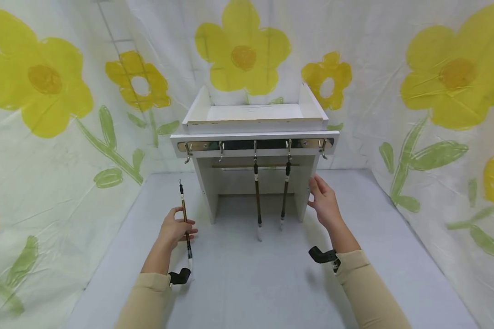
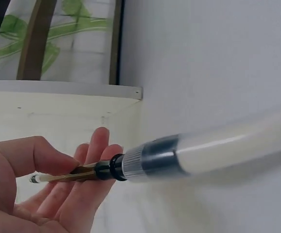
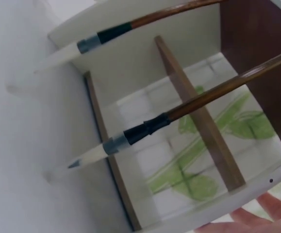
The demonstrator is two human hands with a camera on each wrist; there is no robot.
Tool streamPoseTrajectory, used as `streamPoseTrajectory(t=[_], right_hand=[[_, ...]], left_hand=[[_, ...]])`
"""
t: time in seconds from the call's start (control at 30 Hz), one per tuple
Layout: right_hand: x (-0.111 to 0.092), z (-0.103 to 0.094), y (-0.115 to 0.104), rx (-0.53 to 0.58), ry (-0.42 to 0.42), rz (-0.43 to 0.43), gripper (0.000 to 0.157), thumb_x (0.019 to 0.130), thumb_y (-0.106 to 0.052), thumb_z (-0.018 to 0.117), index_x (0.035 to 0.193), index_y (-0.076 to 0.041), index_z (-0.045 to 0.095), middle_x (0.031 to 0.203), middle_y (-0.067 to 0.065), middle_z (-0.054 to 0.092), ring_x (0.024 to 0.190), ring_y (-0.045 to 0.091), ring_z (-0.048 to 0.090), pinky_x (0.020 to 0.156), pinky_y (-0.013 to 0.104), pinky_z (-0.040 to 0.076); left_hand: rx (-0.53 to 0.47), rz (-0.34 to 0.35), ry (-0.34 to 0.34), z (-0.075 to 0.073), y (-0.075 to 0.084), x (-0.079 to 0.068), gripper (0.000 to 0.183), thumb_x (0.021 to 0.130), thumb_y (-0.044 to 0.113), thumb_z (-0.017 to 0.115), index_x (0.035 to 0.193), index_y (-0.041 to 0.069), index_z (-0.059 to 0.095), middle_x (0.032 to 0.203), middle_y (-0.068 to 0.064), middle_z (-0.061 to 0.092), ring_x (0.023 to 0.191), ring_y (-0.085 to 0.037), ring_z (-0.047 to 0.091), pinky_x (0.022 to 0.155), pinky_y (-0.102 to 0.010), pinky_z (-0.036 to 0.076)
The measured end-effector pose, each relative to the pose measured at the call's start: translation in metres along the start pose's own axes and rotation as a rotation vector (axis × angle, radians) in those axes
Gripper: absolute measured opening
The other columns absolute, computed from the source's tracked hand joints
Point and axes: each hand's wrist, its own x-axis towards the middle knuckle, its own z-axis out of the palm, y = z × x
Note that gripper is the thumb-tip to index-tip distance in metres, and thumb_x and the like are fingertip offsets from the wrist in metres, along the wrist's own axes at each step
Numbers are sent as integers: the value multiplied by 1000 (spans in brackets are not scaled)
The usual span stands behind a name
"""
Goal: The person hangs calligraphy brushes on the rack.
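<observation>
In my left hand (image 1: 176,230), a calligraphy brush (image 1: 184,208) is pinched between thumb and fingers. It stands nearly upright, hanging loop on top and a clear cap over the bristles below. The cap (image 2: 218,153) fills much of the left wrist view. To its right stands a white shelf rack (image 1: 255,127) with a metal hook strip (image 1: 238,144). Two more brushes hang from it, one on the middle hook (image 1: 257,196) and one on the hook right of it (image 1: 286,192). My right hand (image 1: 324,203) rests against the outside of the rack's right side panel (image 1: 308,187), fingers fairly straight.
Bare hooks (image 1: 188,153) show on the strip's left part, and another hook (image 1: 323,149) at its right end. A wooden crossbar (image 1: 234,166) runs behind the hanging brushes. The rack stands on a pale table (image 1: 238,283) before a flower-painted curtain (image 1: 362,91).
</observation>
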Motion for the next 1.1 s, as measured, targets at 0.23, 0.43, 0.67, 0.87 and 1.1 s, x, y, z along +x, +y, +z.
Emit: streamPoseTrajectory(t=[0.23, 0.43, 0.67, 0.87, 1.1], right_hand=[[5, -3, 9, -6, 6, -15, 64, 105, -47, 45, 161, -22, 27, 165, 9, 30, 150, 35, 33, 111, 64, 38], [4, -3, 10, -21, 13, -37, 67, 104, -51, 45, 161, -20, 28, 165, 12, 30, 149, 37, 33, 110, 65, 39], [4, -2, 14, -15, 17, -24, 68, 103, -52, 46, 161, -20, 28, 164, 12, 30, 149, 36, 34, 110, 64, 40], [5, -2, 15, -14, 13, -22, 68, 104, -51, 46, 161, -19, 28, 164, 13, 30, 149, 37, 33, 110, 64, 39], [6, -3, 14, -29, 22, -37, 68, 102, -53, 47, 160, -21, 31, 163, 10, 33, 148, 35, 36, 108, 63, 42]], left_hand=[[-29, 94, -5, -11, 13, -12, 66, 95, -5, 60, 153, 11, 34, 137, -31, 56, 92, -26, 76, 79, -41, 64], [-55, 205, -16, -16, 19, -22, 58, 96, -1, 64, 145, 13, 37, 128, -34, 60, 97, -32, 75, 82, -42, 63], [-51, 353, -63, -18, 23, -34, 59, 95, 1, 68, 143, 20, 38, 123, -32, 65, 95, -26, 76, 86, -39, 62], [-4, 534, -98, -14, 28, -47, 63, 95, 1, 68, 147, 20, 38, 127, -23, 66, 93, -18, 77, 85, -29, 62], [42, 701, -183, -3, 42, -60, 60, 94, 0, 68, 146, 15, 42, 122, -26, 69, 98, -28, 76, 87, -23, 60]])
